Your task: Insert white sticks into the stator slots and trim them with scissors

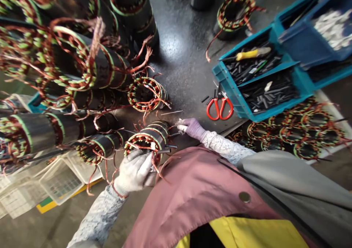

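A motor stator with copper windings and pale green slot liners lies on its side at the front edge of the dark bench. My left hand, in a white glove, grips its near end, fingers curled at the winding ring. Black sleeves stick out from that end, and loose copper leads hang below. At the stator's far right side is my right hand, in a purple-and-white glove, its fingers pinched together by thin wire ends; what they hold is too small to tell. A thin rod lies just beyond the stator.
Red-handled scissors lie right of centre. Teal bins hold black sleeves and a yellow-handled tool. Stacked stators crowd the left, with leads jutting out. Another stator stands at the back; more fill a tray at right.
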{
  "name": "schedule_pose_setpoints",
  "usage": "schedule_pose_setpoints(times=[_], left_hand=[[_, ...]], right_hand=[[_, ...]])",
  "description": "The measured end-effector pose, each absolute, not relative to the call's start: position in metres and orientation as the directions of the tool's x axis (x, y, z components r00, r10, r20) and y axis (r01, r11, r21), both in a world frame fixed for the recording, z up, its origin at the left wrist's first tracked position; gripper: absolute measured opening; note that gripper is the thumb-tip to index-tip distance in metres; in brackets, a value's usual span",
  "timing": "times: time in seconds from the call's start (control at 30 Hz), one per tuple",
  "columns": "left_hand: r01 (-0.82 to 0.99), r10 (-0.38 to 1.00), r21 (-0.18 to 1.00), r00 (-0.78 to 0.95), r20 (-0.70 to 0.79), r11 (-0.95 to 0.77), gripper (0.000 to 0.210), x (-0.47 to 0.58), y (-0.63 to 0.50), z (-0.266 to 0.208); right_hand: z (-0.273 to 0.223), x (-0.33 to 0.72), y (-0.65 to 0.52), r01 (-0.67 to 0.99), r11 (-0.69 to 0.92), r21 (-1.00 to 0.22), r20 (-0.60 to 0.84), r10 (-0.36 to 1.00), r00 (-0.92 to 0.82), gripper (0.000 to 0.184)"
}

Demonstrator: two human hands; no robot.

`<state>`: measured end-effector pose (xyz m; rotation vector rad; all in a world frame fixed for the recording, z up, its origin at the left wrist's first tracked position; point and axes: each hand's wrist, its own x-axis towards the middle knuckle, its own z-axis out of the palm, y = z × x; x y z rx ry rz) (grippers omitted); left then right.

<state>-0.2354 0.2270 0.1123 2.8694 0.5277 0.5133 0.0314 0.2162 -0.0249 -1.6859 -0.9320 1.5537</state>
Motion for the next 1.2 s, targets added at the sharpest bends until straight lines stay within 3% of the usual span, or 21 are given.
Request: schedule_pose_setpoints(times=[0.17, 0.3, 0.37, 0.53, 0.7, 0.9, 1.0, 1.07, 1.13, 1.2], left_hand=[[0.305, 0.365, 0.229, 0.882, 0.299, -0.925, 0.048, -0.234, 0.228, 0.114], [0.298, 0.352, 0.213, 0.889, 0.294, -0.93, 0.044, -0.231, 0.23, 0.116], [0.279, 0.334, 0.209, 0.891, 0.308, -0.937, 0.043, -0.232, 0.232, 0.115], [0.237, 0.291, 0.198, 0.904, 0.314, -0.951, 0.042, -0.243, 0.233, 0.11], [0.258, 0.31, 0.21, 0.911, 0.273, -0.943, 0.043, -0.251, 0.231, 0.109], [0.283, 0.344, 0.234, 0.895, 0.285, -0.93, 0.044, -0.243, 0.228, 0.101], [0.308, 0.403, 0.335, 0.876, 0.265, -0.89, 0.043, -0.245, 0.223, 0.109], [0.367, 0.538, 0.504, 0.806, 0.248, -0.782, 0.038, -0.25, 0.218, 0.125], [0.454, 0.758, 0.691, 0.617, 0.21, -0.562, 0.034, -0.258, 0.214, 0.145], [0.504, 0.912, 0.804, 0.395, 0.112, -0.317, 0.031, -0.266, 0.216, 0.164]], right_hand=[[-0.022, 0.029, 0.224, 0.239, -0.433, -0.869, -0.448, 0.894, -0.009, 0.015], [-0.01, 0.031, 0.247, 0.568, -0.131, -0.813, -0.384, 0.853, -0.354, 0.015], [-0.005, 0.028, 0.26, 0.626, -0.061, -0.777, -0.43, 0.778, -0.458, 0.009], [-0.002, 0.02, 0.272, 0.622, -0.145, -0.77, -0.541, 0.666, -0.514, 0.023], [0.008, 0.03, 0.247, 0.54, -0.533, -0.651, -0.753, 0.543, -0.372, 0.037], [0.011, 0.008, 0.253, 0.75, -0.301, -0.589, -0.697, 0.659, -0.283, 0.027], [0.019, 0.008, 0.256, 0.784, -0.222, -0.579, -0.644, 0.715, -0.273, 0.024], [0.035, 0.019, 0.251, 0.806, -0.191, -0.56, -0.585, 0.78, -0.221, 0.025], [0.062, 0.029, 0.241, 0.783, -0.172, -0.598, -0.444, 0.884, -0.146, 0.032], [0.095, 0.029, 0.232, 0.717, -0.099, -0.69, -0.274, 0.953, -0.132, 0.037]])
